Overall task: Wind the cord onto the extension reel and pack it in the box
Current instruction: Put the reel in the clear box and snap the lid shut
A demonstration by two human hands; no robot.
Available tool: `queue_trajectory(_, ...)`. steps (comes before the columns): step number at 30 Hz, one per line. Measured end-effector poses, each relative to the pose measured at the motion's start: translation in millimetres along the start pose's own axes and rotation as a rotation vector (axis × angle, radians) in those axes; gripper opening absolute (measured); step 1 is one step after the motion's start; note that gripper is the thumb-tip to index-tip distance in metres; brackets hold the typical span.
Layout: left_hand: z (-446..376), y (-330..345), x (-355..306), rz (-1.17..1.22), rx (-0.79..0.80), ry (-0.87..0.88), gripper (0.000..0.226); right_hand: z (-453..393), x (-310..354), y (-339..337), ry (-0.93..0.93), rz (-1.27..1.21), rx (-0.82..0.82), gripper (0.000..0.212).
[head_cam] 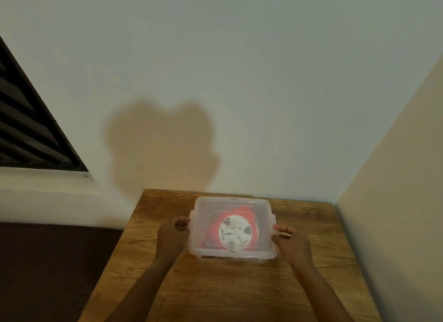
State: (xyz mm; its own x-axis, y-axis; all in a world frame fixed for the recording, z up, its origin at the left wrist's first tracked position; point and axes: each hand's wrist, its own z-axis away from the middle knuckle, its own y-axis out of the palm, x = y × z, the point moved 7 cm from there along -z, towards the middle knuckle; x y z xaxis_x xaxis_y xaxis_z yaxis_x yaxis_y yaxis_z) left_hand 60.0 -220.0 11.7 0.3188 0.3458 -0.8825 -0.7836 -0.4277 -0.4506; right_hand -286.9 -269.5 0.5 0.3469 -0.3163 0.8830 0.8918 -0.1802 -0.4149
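The left hand [173,233] is curled around the left side latch of the box, fingers pinched on the clip, while the right hand [291,243] is closed likewise on the right side latch. Beneath them a brown wood-grain bench [215,288] is set against a pale wall. On it stands the clear rectangular plastic box [261,228], its translucent lid [203,209] already laid on top. Inside, seen through the lid, the red round extension reel with its white socket face [236,233] lies flat; no loose cord is seen outside. The closing step is judged to be in hand: both clips are to be pressed down evenly until the lid is locked
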Motion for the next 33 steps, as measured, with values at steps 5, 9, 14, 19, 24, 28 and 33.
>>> queue_trajectory(5, -12, 4, 2, 0.048, 0.065, -0.029, 0.021, -7, -2, -2, -0.021, 0.042, -0.02, 0.022)
queue_trajectory(9, -23, 4, 2, 0.07, 0.148, -0.083, 0.014, -8, -3, -2, -0.052, 0.101, -0.049, 0.019)
queue_trajectory(14, -63, 17, -27, -0.049, 0.222, -0.026, 0.034, -27, 16, 6, -0.05, 0.187, 0.01, 0.014)
queue_trajectory(19, -81, 42, -33, -0.183, 0.167, 0.05, 0.054, -27, 14, 23, 0.01, 0.055, 0.034, 0.051)
queue_trajectory(24, -74, 49, -15, -0.062, 0.139, 0.054, 0.07, -26, 3, 23, 0.013, 0.019, -0.041, 0.053)
queue_trajectory(28, -75, 53, -21, -0.011, 0.198, 0.069, 0.066, -34, 0, 22, -0.018, 0.065, -0.043, 0.056)
queue_trajectory(33, -72, 50, -14, -0.003, 0.093, 0.016, 0.061, -37, -2, 23, -0.008, 0.071, -0.046, 0.056)
